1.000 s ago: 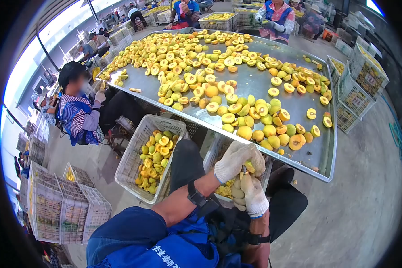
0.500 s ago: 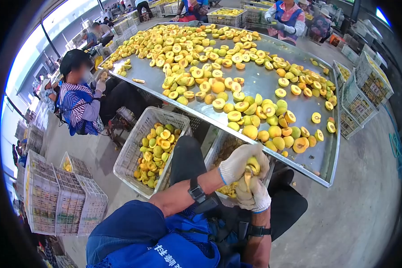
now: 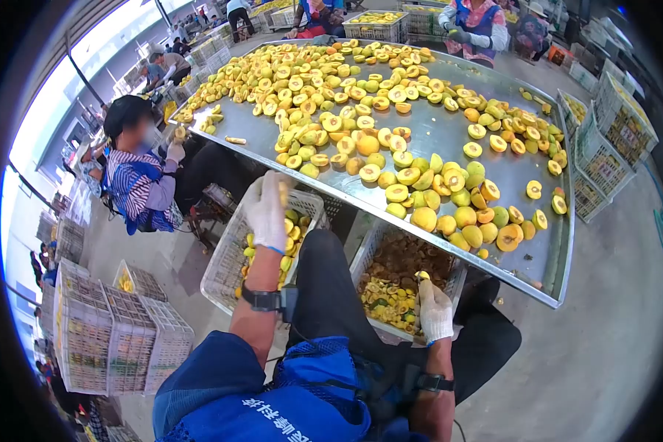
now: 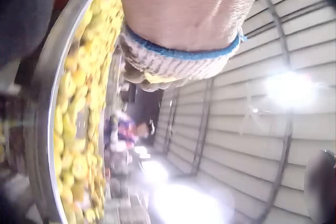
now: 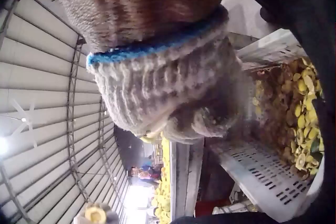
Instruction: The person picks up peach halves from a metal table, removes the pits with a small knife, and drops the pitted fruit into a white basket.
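My left hand [image 3: 266, 212], in a white knit glove, is raised over the near end of a crate [image 3: 212, 283] of yellow peach halves. A yellow-orange piece of peach [image 3: 283, 194] shows at its fingers; in the left wrist view, yellow also shows by the curled fingers [image 4: 137, 77]. Over the right side of a second crate [image 3: 455, 283], my gloved right hand [image 3: 436, 313] pinches a small pale-yellow piece [image 3: 422, 275] at its fingertips. That crate holds yellow scraps [image 3: 390, 302] and brown pits [image 3: 409, 259]; the right wrist view shows them beside the hand.
A metal table [image 3: 449, 140] with a raised rim stands before me, heaped with peach halves [image 3: 302, 88]. Stacked crates [image 3: 88, 331] stand at the left, more [image 3: 600, 158] at the right. A seated person [image 3: 136, 173] works at left; another person [image 3: 479, 29] is across the table.
My hands, together around a peach half second ago, have parted. The left has swung left over the peach crate; the right has dropped over the scrap crate. The head view has shifted slightly.
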The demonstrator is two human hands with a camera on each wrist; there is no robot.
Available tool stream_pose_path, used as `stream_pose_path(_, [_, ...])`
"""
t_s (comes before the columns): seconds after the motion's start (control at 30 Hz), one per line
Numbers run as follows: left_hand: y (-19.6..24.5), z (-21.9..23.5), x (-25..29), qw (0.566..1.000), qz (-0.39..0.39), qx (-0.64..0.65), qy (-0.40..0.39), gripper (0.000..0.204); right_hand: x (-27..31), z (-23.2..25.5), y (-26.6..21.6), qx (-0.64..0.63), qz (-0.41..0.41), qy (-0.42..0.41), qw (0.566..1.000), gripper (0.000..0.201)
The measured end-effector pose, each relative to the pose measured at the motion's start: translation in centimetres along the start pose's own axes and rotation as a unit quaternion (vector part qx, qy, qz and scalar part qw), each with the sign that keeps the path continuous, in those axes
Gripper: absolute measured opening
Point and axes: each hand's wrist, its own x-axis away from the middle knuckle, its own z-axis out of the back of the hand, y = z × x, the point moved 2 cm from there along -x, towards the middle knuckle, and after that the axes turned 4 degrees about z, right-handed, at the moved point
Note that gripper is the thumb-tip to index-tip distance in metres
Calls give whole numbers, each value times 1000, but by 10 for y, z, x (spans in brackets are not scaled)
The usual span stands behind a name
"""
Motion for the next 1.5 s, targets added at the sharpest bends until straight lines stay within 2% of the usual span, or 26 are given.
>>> stream_pose_path(0.03, [-9, 22, -21, 974, -92, -199, 62, 30, -3, 0, 2, 35, 34, -5, 999, 47])
stream_pose_path(0.1, [-4, 43, -19, 841, -240, -456, 166, 30, -8, 4, 4, 76, 4, -22, 997, 43])
stream_pose_path(0.13, [-3, 42, -18, 840, -241, -457, 165, 30, -15, 6, 13, 235, 90, -10, 968, 42])
stream_pose_path(0.17, [4, 37, -13, 864, -240, -430, 104, 30, -17, 5, 17, 388, 173, 1, 905, 41])
stream_pose_path(0.2, [5, 31, -6, 884, -236, -402, 45, 30, -16, 2, 15, 300, 139, -3, 944, 39])
stream_pose_path(0.23, [-1, 17, -3, 920, -179, -350, -9, 30, -20, 0, 19, 305, 140, -9, 942, 39])
stream_pose_path(0.27, [-13, -1, 5, 938, -183, -292, -36, 28, -24, -2, 26, 281, 150, 11, 948, 39])
stream_pose_path(0.33, [-7, -48, 35, 922, -183, -316, -129, 27, -25, 1, 26, 255, 162, 39, 953, 39])
stream_pose_path(0.4, [-8, -97, 62, 877, -193, -369, -239, 27, -22, 6, 18, 166, 101, 26, 981, 42])
stream_pose_path(0.47, [-17, -142, 81, 837, -205, -376, -341, 30, -18, 11, 27, 153, 104, 34, 982, 44])
stream_pose_path(0.5, [-8, -163, 93, 812, -145, -435, -362, 36, -19, 12, 28, 140, 113, 42, 983, 45])
stream_pose_path(0.53, [-35, -185, 88, 789, -153, -441, -400, 39, -21, 13, 29, 68, 48, 35, 996, 44])
stream_pose_path(0.57, [-43, -201, 92, 765, -181, -465, -407, 37, -19, 14, 29, 0, -19, 23, 1000, 42])
stream_pose_path(0.63, [-63, -229, 97, 720, -134, -541, -414, 42, -12, 15, 15, -38, -4, 27, 999, 39])
stream_pose_path(0.7, [-64, -239, 106, 725, -98, -547, -407, 47, -14, 16, 19, 7, -9, 31, 999, 40])
stream_pose_path(0.83, [-86, -250, 105, 723, -92, -567, -384, 59, -31, 18, 52, 144, 133, 23, 980, 39])
stream_pose_path(0.97, [-96, -243, 99, 717, -101, -549, -417, 59, -23, 9, 37, 106, 59, -16, 992, 36])
stream_pose_path(1.1, [-107, -233, 90, 756, -111, -490, -419, 58, -15, 12, 31, 61, 93, -3, 994, 30])
stream_pose_path(1.17, [-107, -220, 84, 866, -115, -282, -397, 51, -10, 15, 21, 37, 82, 18, 996, 27])
stream_pose_path(1.2, [-100, -212, 86, 896, 23, -125, -424, 47, -8, 17, 19, 1, 82, 24, 996, 26])
stream_pose_path(1.23, [-94, -204, 87, 888, 166, 34, -427, 42, -5, 20, 18, -33, 79, 28, 996, 25])
stream_pose_path(1.27, [-90, -198, 86, 825, 279, 173, -461, 33, 0, 21, 10, -75, 59, 22, 995, 21])
stream_pose_path(1.37, [-80, -168, 111, 804, 264, 265, -463, 32, 22, 15, -34, -86, 103, -6, 991, 19])
stream_pose_path(1.4, [-80, -163, 115, 773, 300, 290, -477, 32, 31, 10, -45, -95, 117, -15, 988, 17])
stream_pose_path(1.43, [-81, -158, 119, 772, 305, 289, -477, 32, 34, 7, -49, -96, 112, -12, 989, 17])
stream_pose_path(1.5, [-46, -147, 139, 641, 445, 445, -440, 36, 39, 2, -55, -48, 170, -34, 984, 15])
